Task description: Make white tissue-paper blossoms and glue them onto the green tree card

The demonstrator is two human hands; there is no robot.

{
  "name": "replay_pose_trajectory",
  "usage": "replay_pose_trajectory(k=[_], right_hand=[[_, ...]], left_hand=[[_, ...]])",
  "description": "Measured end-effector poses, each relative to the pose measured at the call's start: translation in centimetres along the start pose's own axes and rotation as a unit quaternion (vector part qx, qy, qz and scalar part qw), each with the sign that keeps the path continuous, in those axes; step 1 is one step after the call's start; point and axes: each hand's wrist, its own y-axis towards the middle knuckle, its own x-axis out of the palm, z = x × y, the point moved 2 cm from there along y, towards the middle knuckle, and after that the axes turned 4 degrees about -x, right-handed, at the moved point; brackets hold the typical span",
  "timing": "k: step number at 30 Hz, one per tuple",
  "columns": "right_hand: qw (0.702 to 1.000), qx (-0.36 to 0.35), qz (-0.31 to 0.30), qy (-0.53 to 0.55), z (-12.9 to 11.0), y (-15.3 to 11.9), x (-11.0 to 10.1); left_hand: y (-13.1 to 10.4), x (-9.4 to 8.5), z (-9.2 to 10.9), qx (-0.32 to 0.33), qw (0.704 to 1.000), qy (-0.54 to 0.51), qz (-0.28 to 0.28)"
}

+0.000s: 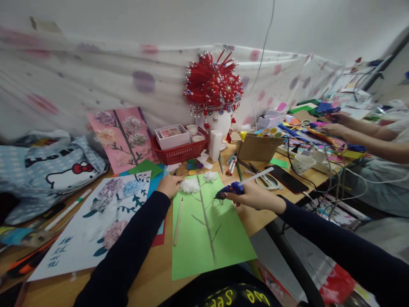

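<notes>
- Bright green rectangular paper sheet bears a dark branching stem, two fluffy white tufts
- Right hand grips a blue plastic glue gun
- Left hand: grasp unclear

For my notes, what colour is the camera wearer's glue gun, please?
Glue gun: blue, in the head view.

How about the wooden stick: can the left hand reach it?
Probably yes: the left hand is near the top of the green paper, with nothing visible between it and the wooden stick.
</notes>
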Motion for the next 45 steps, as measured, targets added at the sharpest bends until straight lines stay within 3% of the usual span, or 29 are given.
replay_pose_trajectory(k=[8, 25, 31, 36, 42, 45], right_hand=[[1.000, 0.007, -0.002, 0.001, 1.2, 0.0, 0.1], [0.999, 0.031, 0.003, -0.009, 1.4, -0.5, -0.7], [1.000, 0.014, -0.007, 0.009, 1.2, -0.6, -0.1], [0.999, 0.042, 0.021, -0.002, 2.0, -0.9, -0.7], [0.999, 0.003, 0.012, 0.036, 2.1, -0.5, -0.1], [0.999, 0.035, 0.020, 0.031, 2.4, -0.5, -0.1]], left_hand=[[-0.1, -0.3, 0.2, -0.003, 1.000, -0.007, 0.000], [-0.2, -0.2, 0.2, -0.014, 1.000, 0.005, 0.001], [-0.2, -0.2, 0.2, -0.001, 1.000, 0.009, 0.006], [-0.3, -0.2, 0.2, -0.010, 1.000, 0.023, 0.005], [-0.3, -0.3, 0.3, -0.007, 1.000, 0.021, 0.004], [-0.4, -0.3, 0.4, -0.006, 1.000, 0.018, 0.006]])
